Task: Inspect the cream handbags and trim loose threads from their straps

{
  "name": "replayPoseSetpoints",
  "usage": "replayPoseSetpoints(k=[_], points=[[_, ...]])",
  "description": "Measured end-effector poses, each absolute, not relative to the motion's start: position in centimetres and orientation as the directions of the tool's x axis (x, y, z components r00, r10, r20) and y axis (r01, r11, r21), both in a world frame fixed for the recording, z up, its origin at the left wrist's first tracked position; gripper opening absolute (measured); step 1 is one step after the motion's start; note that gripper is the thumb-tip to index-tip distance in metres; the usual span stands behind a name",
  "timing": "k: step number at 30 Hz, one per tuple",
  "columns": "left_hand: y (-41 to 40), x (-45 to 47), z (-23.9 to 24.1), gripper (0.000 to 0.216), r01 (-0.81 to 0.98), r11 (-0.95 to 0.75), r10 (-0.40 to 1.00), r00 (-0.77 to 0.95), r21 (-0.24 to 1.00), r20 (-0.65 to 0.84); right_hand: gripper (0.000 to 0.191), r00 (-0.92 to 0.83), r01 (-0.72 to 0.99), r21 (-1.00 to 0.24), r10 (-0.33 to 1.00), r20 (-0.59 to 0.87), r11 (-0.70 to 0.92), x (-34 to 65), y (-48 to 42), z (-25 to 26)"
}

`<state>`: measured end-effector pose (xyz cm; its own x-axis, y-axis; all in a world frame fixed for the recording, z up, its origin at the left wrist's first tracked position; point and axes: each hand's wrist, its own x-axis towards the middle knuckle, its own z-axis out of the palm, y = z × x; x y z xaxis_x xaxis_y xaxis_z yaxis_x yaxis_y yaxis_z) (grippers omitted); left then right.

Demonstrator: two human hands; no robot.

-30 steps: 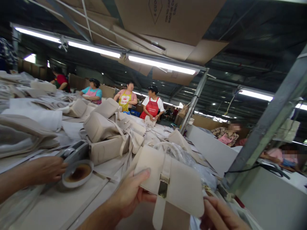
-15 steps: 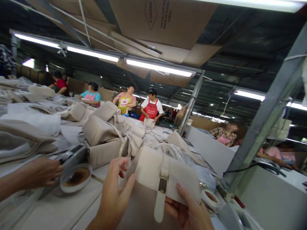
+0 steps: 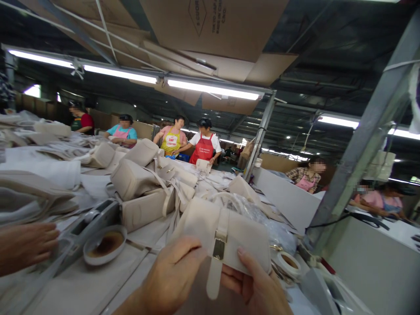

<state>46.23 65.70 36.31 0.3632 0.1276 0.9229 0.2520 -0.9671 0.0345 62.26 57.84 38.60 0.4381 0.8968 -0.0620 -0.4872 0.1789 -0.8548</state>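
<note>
I hold a cream handbag flap piece [image 3: 203,227] with a gold metal clasp [image 3: 218,248] and a hanging strap tab in front of me, low in the view. My left hand [image 3: 170,275] grips its lower left edge, fingers curled over the front. My right hand [image 3: 256,284] holds it from below on the right, thumb pressed on the flap's face. Both hands are closed on the piece.
A co-worker's hand [image 3: 22,247] rests at far left beside a metal tool and a round dish of brown glue [image 3: 104,244]. Finished cream bags [image 3: 138,179] pile on the long table. A tape roll [image 3: 288,262] lies right. Several aproned people [image 3: 203,146] stand at the far end. A steel post [image 3: 361,148] rises right.
My left hand, open half a second ago, has closed on the flap's left edge. The co-worker's hand slid left, away from the glue dish. The view drifted slightly.
</note>
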Motion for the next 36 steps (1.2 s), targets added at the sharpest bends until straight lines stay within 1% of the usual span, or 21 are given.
replayPoseSetpoints(k=[2, 5, 8, 10, 11, 12, 15, 17, 20, 24, 27, 30, 32, 34, 36], points=[[65.6, 45.7, 36.6, 0.029, 0.250, -0.968, 0.113, 0.348, 0.024, 0.931, 0.089, 0.438, -0.500, -0.848, 0.896, -0.074, 0.174, 62.4, 57.8, 38.7], [65.7, 45.6, 36.6, 0.028, 0.255, -0.967, 0.110, 0.357, 0.016, 0.927, 0.080, 0.416, -0.515, -0.843, 0.905, -0.088, 0.154, 62.9, 57.9, 38.6], [66.0, 46.1, 35.8, 0.025, 0.232, -0.969, 0.172, 0.389, 0.084, 0.905, 0.071, 0.378, -0.524, -0.843, 0.920, -0.102, 0.122, 63.3, 57.9, 38.2], [66.4, 46.4, 35.2, 0.021, 0.194, -0.971, 0.207, 0.403, 0.138, 0.892, 0.070, 0.360, -0.528, -0.843, 0.926, -0.109, 0.106, 63.5, 57.9, 38.1], [66.5, 46.6, 35.0, 0.021, 0.170, -0.976, 0.196, 0.414, 0.136, 0.889, 0.072, 0.357, -0.531, -0.841, 0.927, -0.113, 0.101, 63.5, 57.8, 38.0], [66.7, 46.7, 34.8, 0.022, 0.153, -0.982, 0.165, 0.425, 0.109, 0.890, 0.073, 0.356, -0.536, -0.838, 0.927, -0.118, 0.099, 63.5, 57.8, 38.0], [66.9, 46.9, 34.9, 0.030, 0.153, -0.986, 0.012, 0.469, -0.068, 0.883, 0.076, 0.349, -0.551, -0.829, 0.929, -0.120, 0.100, 63.3, 57.7, 38.0], [66.9, 46.9, 35.3, 0.033, 0.177, -0.971, -0.058, 0.485, -0.163, 0.873, 0.071, 0.343, -0.549, -0.830, 0.932, -0.116, 0.099, 63.2, 57.6, 38.0], [66.6, 47.0, 36.0, 0.033, 0.201, -0.952, -0.097, 0.513, -0.229, 0.853, 0.061, 0.342, -0.544, -0.834, 0.932, -0.118, 0.094, 63.2, 57.5, 38.0], [66.2, 47.1, 36.7, 0.029, 0.212, -0.937, -0.131, 0.525, -0.278, 0.841, 0.051, 0.350, -0.536, -0.839, 0.929, -0.124, 0.089, 63.1, 57.5, 38.1], [66.3, 47.4, 37.0, 0.035, 0.213, -0.924, -0.169, 0.516, -0.317, 0.840, 0.048, 0.348, -0.529, -0.842, 0.931, -0.108, 0.101, 63.1, 57.4, 38.0], [66.8, 47.7, 37.3, 0.042, 0.200, -0.913, -0.183, 0.580, -0.356, 0.794, 0.054, 0.350, -0.514, -0.851, 0.932, -0.094, 0.107, 63.0, 57.4, 37.6], [67.4, 47.8, 37.7, 0.042, 0.199, -0.909, -0.160, 0.644, -0.367, 0.748, 0.063, 0.364, -0.497, -0.861, 0.927, -0.094, 0.108, 63.0, 57.3, 37.2], [67.8, 47.7, 38.3, 0.038, 0.211, -0.912, -0.125, 0.673, -0.352, 0.729, 0.071, 0.379, -0.483, -0.868, 0.921, -0.092, 0.112, 63.0, 57.3, 37.0], [68.1, 47.5, 39.3, 0.033, 0.231, -0.930, -0.069, 0.656, -0.287, 0.752, 0.074, 0.377, -0.484, -0.866, 0.922, -0.082, 0.121, 62.9, 57.3, 37.0]])
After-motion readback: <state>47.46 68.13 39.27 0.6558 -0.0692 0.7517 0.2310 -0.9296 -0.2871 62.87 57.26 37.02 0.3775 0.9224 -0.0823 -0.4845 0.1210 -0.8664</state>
